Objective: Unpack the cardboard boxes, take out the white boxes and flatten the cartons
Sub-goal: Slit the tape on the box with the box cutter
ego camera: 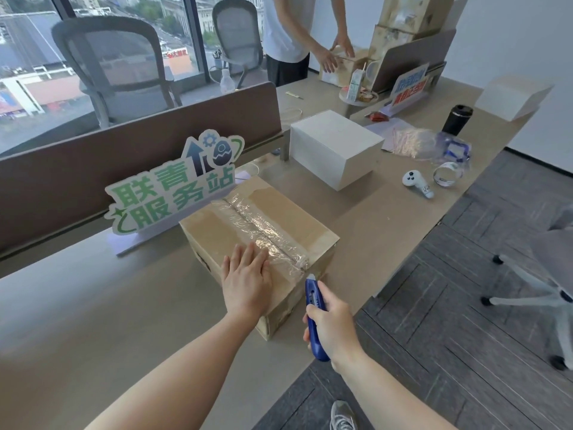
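Worktop [93, 305] scene, opening step: your left hand [246, 282] presses flat on the taped carton [248, 225] while your right hand [330, 325] grips the blue cutter [311, 297], which you next draw along the seam tape [263, 228].

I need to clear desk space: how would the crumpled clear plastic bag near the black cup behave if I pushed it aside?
The clear plastic bag looks thin and wrinkled, so it is probably floppy and light. It would likely crumple rather than slide as one piece. Its glossy surface suggests it may be slippery against the desk.

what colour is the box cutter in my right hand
Blue; the box cutter, gripped by the right hand, shows best in the head view.
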A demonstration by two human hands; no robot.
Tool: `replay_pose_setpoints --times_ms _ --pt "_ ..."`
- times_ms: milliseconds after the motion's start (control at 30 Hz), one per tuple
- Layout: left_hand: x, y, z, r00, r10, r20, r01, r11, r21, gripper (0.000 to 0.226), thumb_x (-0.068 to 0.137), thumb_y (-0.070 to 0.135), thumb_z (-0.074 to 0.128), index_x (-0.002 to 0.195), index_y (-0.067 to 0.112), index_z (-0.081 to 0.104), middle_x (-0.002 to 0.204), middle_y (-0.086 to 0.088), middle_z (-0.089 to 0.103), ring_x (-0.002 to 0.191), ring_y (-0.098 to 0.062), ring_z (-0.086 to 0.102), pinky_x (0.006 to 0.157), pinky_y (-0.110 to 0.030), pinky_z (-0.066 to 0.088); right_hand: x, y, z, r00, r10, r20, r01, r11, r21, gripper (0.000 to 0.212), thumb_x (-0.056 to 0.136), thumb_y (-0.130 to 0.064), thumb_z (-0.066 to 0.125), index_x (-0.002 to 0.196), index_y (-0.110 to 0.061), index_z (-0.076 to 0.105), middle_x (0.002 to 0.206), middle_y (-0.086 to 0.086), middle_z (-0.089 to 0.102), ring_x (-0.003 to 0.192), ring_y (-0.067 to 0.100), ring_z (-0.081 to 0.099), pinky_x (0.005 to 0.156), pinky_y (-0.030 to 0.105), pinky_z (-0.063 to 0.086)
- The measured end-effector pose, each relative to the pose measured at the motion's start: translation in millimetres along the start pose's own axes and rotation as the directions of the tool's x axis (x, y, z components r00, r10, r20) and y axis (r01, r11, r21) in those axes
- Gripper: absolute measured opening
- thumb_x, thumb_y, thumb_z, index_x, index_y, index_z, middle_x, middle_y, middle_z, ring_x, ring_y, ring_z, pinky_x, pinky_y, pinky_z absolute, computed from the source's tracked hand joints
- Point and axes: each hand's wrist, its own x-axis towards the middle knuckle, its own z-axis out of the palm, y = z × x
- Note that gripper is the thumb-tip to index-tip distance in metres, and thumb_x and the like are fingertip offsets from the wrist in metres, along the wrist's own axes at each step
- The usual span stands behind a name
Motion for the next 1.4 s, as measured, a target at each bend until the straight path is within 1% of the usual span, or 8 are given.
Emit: replay_pose_setpoints --times_ms 367,500,733,900,967,1100,1267,1400 --pt "-0.3 0.4 -0.9 1.000 0.005 0.009 -0.005 1.000 0.005 0.045 0.104 0.040 0.026 0.146 0.038 0.043 0.162 0.010 0.023 0.152 -0.016 0.007 0.122 -0.040 0.001 -16.8 3.7 1.8 0.995 0.035 0.088 -0.037 0.999 0.024 0.057 0.098 -0.003 0.048 0.146 -0.033 0.043 0.074 0.014 0.060 0.050 0.021 0.053 0.049 0.032 0.046" --pt "-0.4 -0.7 -3.2 0.999 0.016 0.049 -0.016 1.000 0.007 0.046 0.104 0.040 0.024 0.147 0.038 0.040 0.163 0.010 0.020 0.152 -0.015 0.004 0.122 -0.039 -0.001 -18.7 -2.7 -15.3 0.993 0.015 0.119 -0.013 1.000 -0.011 0.053 0.096 -0.001 0.048 0.134 -0.038 0.050 0.076 0.016 0.062 0.052 0.026 0.051 0.050 0.032 0.046" --pt "-4.1 -15.3 -4.2 0.994 0.095 0.050 -0.096 0.995 0.023 0.052 0.100 0.048 0.024 0.149 0.036 0.038 0.162 0.010 0.021 0.152 -0.013 0.007 0.122 -0.033 -0.001 21.7 -11.4 -75.2 0.990 0.038 -0.135 -0.044 0.998 -0.045 0.040 0.095 -0.004 0.051 0.126 -0.028 0.044 0.087 0.023 0.066 0.052 0.028 0.061 0.048 0.032 0.050" --pt "5.3 -9.8 -16.1 0.995 0.094 0.010 -0.095 0.995 0.037 0.062 0.091 0.055 0.017 0.132 0.034 0.058 0.147 0.011 0.048 0.138 -0.021 0.037 0.113 -0.038 0.023 103.6 -24.6 -112.4 0.981 0.030 -0.190 -0.082 0.959 -0.271 0.021 0.094 -0.010 0.056 0.114 -0.012 0.053 0.095 0.014 0.066 0.080 0.033 0.065 0.078 0.049 0.054" --pt "20.4 -7.9 -26.3 0.999 0.039 -0.016 -0.039 0.999 0.005 0.053 0.094 0.050 0.025 0.126 0.029 0.061 0.138 0.008 0.054 0.128 -0.024 0.044 0.107 -0.038 0.028 134.8 -31.9 -121.6 0.982 0.017 -0.189 -0.084 0.931 -0.356 0.016 0.093 -0.012 0.057 0.108 -0.014 0.055 0.098 0.011 0.065 0.089 0.032 0.063 0.077 0.043 0.051" --pt "72.4 -4.0 -30.7 0.988 -0.154 -0.034 0.154 0.988 -0.001 0.040 0.101 0.037 0.040 0.138 0.025 0.050 0.153 -0.003 0.038 0.141 -0.030 0.027 0.116 -0.045 0.020 211.2 -47.4 -135.7 0.994 -0.009 -0.105 -0.049 0.844 -0.535 0.012 0.090 -0.013 0.059 0.101 -0.010 0.058 0.096 0.012 0.066 0.077 0.026 0.059 0.064 0.033 0.044" --pt "132.9 -5.7 -27.5 0.913 -0.408 0.022 0.407 0.913 0.027 0.055 0.099 0.048 0.033 0.151 0.031 0.029 0.164 -0.005 0.014 0.151 -0.029 0.006 0.120 -0.055 0.008 297.0 -51.2 -146.3 0.998 0.055 -0.014 -0.051 0.762 -0.645 0.010 0.084 -0.011 0.063 0.093 -0.008 0.062 0.088 0.014 0.069 0.084 0.034 0.066 0.077 0.045 0.055" --pt "151.4 -6.8 -25.5 0.849 -0.527 0.052 0.524 0.850 0.061 0.059 0.096 0.052 0.031 0.152 0.035 0.025 0.165 0.001 0.007 0.152 -0.027 -0.003 0.119 -0.056 -0.001 344.3 -50.3 -150.3 0.992 0.104 0.068 -0.027 0.713 -0.701 0.003 0.084 -0.013 0.064 0.085 -0.010 0.062 0.079 0.013 0.069 0.078 0.032 0.067 0.078 0.048 0.058"
